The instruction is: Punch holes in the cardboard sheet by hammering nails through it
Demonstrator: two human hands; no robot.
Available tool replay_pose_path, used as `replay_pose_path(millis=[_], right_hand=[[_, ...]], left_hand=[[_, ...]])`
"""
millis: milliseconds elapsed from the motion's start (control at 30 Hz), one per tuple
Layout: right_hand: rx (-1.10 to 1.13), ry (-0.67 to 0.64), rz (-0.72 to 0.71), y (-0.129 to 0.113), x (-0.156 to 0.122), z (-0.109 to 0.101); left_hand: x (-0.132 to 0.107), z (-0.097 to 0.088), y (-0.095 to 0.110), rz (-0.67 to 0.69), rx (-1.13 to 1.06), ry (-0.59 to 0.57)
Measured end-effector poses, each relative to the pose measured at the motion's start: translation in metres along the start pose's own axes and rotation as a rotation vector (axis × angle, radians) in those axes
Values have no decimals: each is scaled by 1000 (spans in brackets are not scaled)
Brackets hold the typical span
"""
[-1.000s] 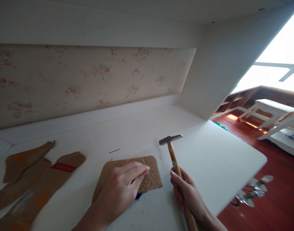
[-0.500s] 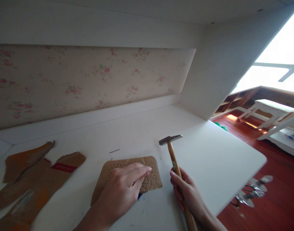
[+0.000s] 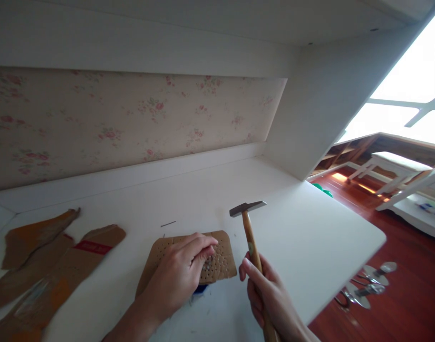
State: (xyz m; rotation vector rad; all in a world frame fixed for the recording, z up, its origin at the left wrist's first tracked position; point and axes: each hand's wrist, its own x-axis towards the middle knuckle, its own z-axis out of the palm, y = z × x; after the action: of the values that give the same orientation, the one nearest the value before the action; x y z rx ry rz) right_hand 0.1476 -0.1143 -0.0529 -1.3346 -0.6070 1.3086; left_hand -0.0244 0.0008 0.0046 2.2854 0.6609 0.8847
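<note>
My right hand [image 3: 270,292] is wrapped around the wooden handle of a hammer [image 3: 249,229], its dark metal head raised above the white desk. To its left, my left hand [image 3: 176,273] rests over a brown cardboard piece [image 3: 225,254] with rounded corners and many punched holes. Thumb and fingertips are drawn together near the middle of the cardboard; anything between them is too small to make out. Part of something dark blue [image 3: 200,289] peeks out from under the near edge. A thin nail [image 3: 168,223] lies on the desk just behind the cardboard.
Torn cardboard strips [image 3: 65,266] lie at the left of the desk [image 3: 303,237]. A white side panel [image 3: 310,104] and an overhead shelf frame the back. Beyond the right edge are a red wood floor [image 3: 410,294], metal fittings [image 3: 370,285] and a white stool [image 3: 399,162].
My left fingertips have lifted and curled back slightly, uncovering more of the holes. The hammer and right hand have shifted a little to the left as the view moved slightly.
</note>
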Motion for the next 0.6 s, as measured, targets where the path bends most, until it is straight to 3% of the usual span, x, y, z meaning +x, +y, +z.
replay_pose_path(millis=[300,600], right_hand=[[48,-20,-43,-13,-2,26],[-9,-23,-85,-12,-3,34]], left_hand=[[3,-10,10,-70,45,-19],[-4,-7,1,-94,-5,-39]])
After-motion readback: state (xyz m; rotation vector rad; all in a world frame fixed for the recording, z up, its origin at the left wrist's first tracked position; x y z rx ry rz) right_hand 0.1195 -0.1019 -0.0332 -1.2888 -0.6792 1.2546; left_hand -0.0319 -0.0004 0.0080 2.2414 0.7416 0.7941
